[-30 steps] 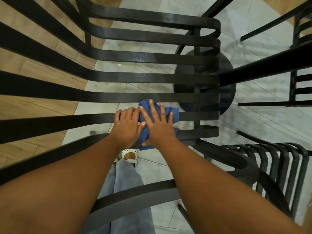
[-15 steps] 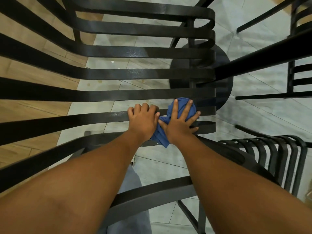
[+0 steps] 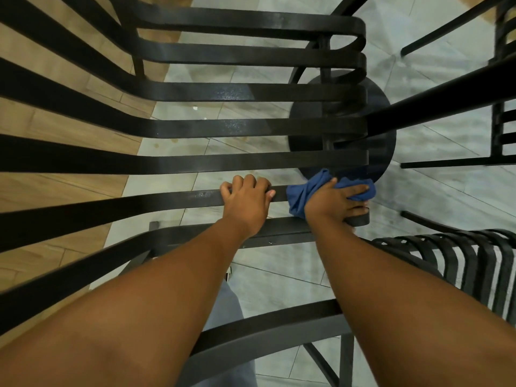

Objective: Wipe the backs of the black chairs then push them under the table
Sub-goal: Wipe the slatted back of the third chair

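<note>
Head view, sole entry: black chair (image 3: 251,127); slatted, the slats seen from above, their long axis running left to right across the frame, each ending in a rounded loop at the right.

Left hand (image 3: 247,201); fingers curled over the top of one slat (image 3: 139,205), thumb at its right side; the slat is gripped, apparently to steady the chair; nothing else is held.

Right hand (image 3: 335,203); fingers laid nearly straight and pointing right along the same slat; blue cloth (image 3: 310,191) is pressed under the palm and fingers, bunched cloth showing to the left of the knuckles and beyond the fingertips; the thumb is seen below, against the slat's looped end.

Governing relation: the cloth sits at the extreme right end of the slat, so no unwiped length lies ahead of the right fingertips; the remaining slat runs leftward, toward the left hand just beside; the slats next nearer and next farther lie parallel. The right hand is judged nearer to any next stroke.

Table base (image 3: 385,141); dark round disc on the floor beyond the fingers; pushing-in is judged not yet begun.
</note>
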Demonstrator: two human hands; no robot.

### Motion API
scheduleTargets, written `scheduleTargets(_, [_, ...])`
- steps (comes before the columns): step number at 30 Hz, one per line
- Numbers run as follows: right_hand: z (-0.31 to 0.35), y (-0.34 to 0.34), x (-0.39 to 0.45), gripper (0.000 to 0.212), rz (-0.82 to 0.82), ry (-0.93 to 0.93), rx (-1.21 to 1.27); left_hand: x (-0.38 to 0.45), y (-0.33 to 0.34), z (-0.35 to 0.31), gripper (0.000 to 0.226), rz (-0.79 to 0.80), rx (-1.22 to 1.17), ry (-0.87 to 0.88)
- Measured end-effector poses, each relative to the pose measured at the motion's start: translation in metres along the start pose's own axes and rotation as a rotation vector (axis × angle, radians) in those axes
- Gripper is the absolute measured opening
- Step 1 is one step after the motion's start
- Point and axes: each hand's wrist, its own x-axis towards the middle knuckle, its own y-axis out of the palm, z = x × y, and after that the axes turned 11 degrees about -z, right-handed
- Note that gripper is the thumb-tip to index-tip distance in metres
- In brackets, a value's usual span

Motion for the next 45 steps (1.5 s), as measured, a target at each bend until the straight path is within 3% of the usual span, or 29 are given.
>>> scheduleTargets(3, [-0.002,-0.007,-0.001,0.064,0.082,-0.040,-0.024,-0.003,-0.003,0.002,0.036,0.024,0.001,0.026])
scheduleTargets(9, [-0.002,-0.035,-0.039,0.045,0.271,-0.335,-0.186,-0.018,-0.024,0.011,0.041,0.019,0.048,0.021])
scheduleTargets(15, [0.010,-0.059,-0.079,0.030,0.265,-0.663,-0.159,-0.038,-0.067,0.024,0.035,0.005,0.085,-0.043])
scheduleTargets(20, [0.023,-0.065,-0.117,0.027,0.304,-0.763,-0.059,-0.050,-0.101,0.034,0.034,0.023,0.166,-0.078])
scheduleTargets(23, [0.029,-0.065,-0.139,0.031,0.387,-0.775,-0.008,-0.054,-0.118,0.041,0.035,-0.007,0.190,-0.085])
scheduleTargets(27, [0.038,-0.070,-0.165,0.052,0.488,-0.770,-0.090,-0.058,-0.138,0.049,0.037,-0.024,0.248,-0.034])
scheduleTargets(34, [0.049,-0.085,-0.200,0.065,0.487,-0.661,-0.090,-0.064,-0.177,0.063,0.065,0.054,0.437,-0.065])
scheduleTargets(42, [0.059,-0.118,-0.238,0.065,0.430,-0.510,-0.072,-0.070,-0.243,0.063,0.068,0.193,0.607,0.087])
scheduleTargets(45, [0.060,-0.131,-0.248,0.061,0.423,-0.457,0.059,-0.070,-0.261,0.048,0.056,0.215,0.658,0.134])
